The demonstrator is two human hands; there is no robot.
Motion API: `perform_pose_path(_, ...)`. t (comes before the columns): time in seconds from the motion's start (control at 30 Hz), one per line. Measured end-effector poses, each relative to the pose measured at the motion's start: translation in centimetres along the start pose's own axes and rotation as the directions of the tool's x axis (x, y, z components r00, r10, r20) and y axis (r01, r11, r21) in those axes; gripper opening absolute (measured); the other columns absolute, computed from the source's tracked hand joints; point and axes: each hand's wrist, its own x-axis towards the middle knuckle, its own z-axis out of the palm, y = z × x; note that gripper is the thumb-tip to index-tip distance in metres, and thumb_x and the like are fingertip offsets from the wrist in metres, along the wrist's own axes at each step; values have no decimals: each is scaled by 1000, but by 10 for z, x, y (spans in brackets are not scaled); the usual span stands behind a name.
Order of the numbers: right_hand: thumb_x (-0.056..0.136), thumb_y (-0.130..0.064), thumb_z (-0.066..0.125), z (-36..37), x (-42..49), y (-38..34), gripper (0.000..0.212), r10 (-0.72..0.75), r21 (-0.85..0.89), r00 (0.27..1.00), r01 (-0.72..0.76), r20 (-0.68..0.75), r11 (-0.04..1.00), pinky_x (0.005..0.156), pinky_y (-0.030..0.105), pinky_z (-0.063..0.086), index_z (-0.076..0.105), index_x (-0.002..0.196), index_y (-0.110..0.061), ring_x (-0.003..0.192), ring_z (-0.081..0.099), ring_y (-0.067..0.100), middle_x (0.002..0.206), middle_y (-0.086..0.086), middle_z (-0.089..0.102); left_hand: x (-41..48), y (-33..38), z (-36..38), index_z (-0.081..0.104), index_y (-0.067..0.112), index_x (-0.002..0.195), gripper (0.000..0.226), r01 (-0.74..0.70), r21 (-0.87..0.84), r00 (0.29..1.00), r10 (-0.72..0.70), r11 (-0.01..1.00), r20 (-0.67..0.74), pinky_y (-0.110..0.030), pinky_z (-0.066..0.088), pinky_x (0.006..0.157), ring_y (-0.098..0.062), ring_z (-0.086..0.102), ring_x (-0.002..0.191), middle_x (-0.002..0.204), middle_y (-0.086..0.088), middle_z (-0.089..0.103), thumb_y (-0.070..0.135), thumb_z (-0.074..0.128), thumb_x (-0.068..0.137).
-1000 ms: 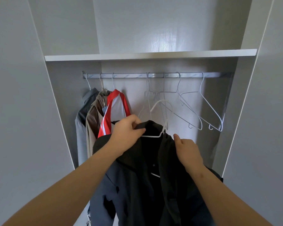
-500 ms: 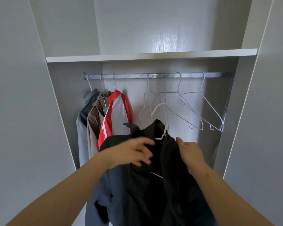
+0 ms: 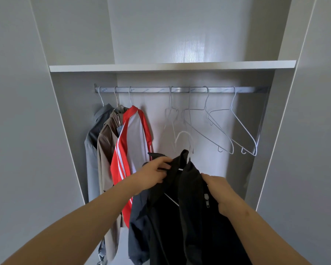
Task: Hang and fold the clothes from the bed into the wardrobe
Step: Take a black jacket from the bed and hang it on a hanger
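Wardrobe rail holds 3 garments, 4 bare hangers; 2 hands grip jacket.

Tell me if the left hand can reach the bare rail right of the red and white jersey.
Probably yes: nothing hangs between the left hand and that gap on the silver metal rail. It grips the black zip jacket, though, so the jacket would rise with it.

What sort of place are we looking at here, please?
Most likely a built-in wardrobe: a metal hanging rail runs under a white shelf, hung garments sit at its left beside empty wire hangers, and the left hand and right hand hold a dark jacket.
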Motion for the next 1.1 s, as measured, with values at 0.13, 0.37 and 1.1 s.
perform_pose_path(0.13, 93, -26, 48, 8, -3, 3, 34, -10, -31, 999, 11, 45, 999, 47, 21, 38, 49, 65, -8, 46, 44, 16, 53, 6, 49, 5, 1, -12, 50, 14, 114, 34, 107, -311, 946, -194, 944, -262, -27, 50, 67, -15, 59, 74, 88, -3, 57, -10, 43, 90)
perform_pose_path(0.37, 95, -15, 48, 32, 5, -5, 25, 76, 17, 996, -77, 36, 997, 52, 26, 40, 54, 73, -4, 58, 49, 22, 67, 12, 54, 14, -9, -42, 58, 16, 93, 19, 85, -277, 888, -199, 957, -415, -22, 49, 59, -12, 63, 72, 86, -3, 61, -1, 49, 91)
perform_pose_path(1.1, 95, -11, 42, 202, 155, -102, 23, 99, 273, 989, -126, 107, 954, 52, 30, 45, 61, 86, -2, 70, 57, 28, 78, 15, 60, 169, -74, -207, 68, 19, 102, 28, 41, 581, 884, 241, 813, -400, -35, 35, 106, -23, 38, 128, 136, -2, 44, 3, 51, 88)
